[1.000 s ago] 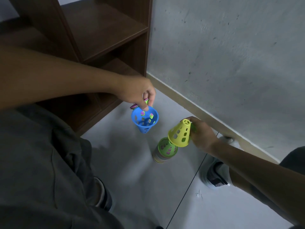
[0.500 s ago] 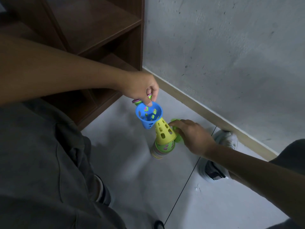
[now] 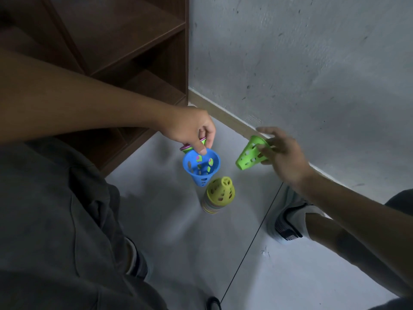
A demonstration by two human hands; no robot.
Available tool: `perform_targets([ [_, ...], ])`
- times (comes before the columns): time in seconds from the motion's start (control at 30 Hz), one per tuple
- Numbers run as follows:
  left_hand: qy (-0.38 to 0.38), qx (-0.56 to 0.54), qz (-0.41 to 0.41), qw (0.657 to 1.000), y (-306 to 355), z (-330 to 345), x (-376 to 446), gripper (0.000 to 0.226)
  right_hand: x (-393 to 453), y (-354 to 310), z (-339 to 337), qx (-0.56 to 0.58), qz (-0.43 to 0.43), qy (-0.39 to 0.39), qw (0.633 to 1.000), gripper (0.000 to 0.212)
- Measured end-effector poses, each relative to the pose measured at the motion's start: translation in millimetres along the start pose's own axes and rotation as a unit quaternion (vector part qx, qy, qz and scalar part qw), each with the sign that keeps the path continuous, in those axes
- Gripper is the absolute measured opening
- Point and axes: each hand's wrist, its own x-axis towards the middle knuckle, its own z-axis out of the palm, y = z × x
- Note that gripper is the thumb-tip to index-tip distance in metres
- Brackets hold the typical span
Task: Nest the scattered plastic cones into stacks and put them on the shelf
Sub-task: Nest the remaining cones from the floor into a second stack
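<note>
Standing upright on the floor (image 3: pixel 178 242), the stack (image 3: pixel 218 195) lies at seven o'clock from the nearer right hand (image 3: pixel 283 155), which grips a tilted green cone (image 3: pixel 250 155), while the left hand (image 3: pixel 190 128) pinches a blue cone (image 3: pixel 201 166) with others.

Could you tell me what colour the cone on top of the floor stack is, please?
Yellow: the top cone of the floor stack shows clearly in the head view.

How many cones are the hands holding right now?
3 at least: the left hand pinches a blue cone and a pink-green one, half hidden; the right hand grips a green cone.
</note>
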Motion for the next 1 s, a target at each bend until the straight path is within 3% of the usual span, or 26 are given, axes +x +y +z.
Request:
perform_targets([
  [0.1, -0.001, 0.003, 0.001, 1.000, 2.0, 3.5, 3.4, 0.011, -4.7, -10.8, -9.4, 0.086, 0.053, 0.026, 0.995, 0.034],
  [0.17, -0.003, 0.006, 0.002, 1.000, 3.9, 4.3, 5.3, 0.011, -6.5, -12.6, -11.8, 0.117, 0.091, 0.023, 0.989, 0.025],
  [0.27, -0.003, 0.011, 0.005, 1.000, 6.3, 2.3, 6.8, 0.011, -8.4, -12.9, -10.9, 0.150, 0.144, -0.038, 0.977, 0.011],
  [0.57, 0.016, 0.043, -0.010, 0.999, -1.6, -8.4, 4.2, 0.011, -18.7, -22.6, 10.4, 0.090, 0.165, -0.192, 0.963, 0.015],
  [0.8, 0.020, 0.053, -0.015, 0.998, -5.6, -10.6, 3.9, 0.011, -23.1, -5.5, 34.5, 0.187, 0.274, -0.146, 0.932, 0.014],
  [1.0, 0.023, 0.052, -0.014, 0.998, -3.5, -12.3, 6.8, 0.011, -22.7, 5.8, 41.1, 0.169, 0.323, -0.109, 0.925, 0.018],
])
